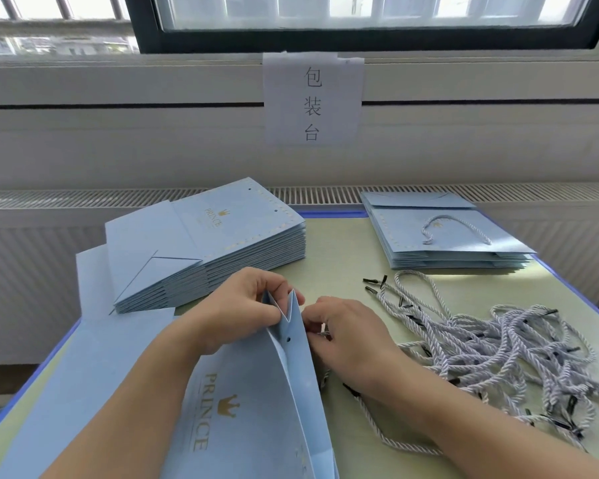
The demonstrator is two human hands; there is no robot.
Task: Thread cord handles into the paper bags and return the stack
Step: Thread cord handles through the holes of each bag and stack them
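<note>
Packing workshop, "包装台" sign [312,98], flat bag stacks [208,247], loose cords [498,344]

Pale blue paper bags [256,392] — gold crown lettering; white twisted cords [491,347] — black tips.

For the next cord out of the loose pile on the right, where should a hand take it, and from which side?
Probably by a black tip at the pile's far-left fringe, coming from the left, the bag side. Those ends lie apart on bare table, while the middle is tangled loops that would drag others along. A pinch just behind the stiff tip also leaves it ready for the hole.
</note>
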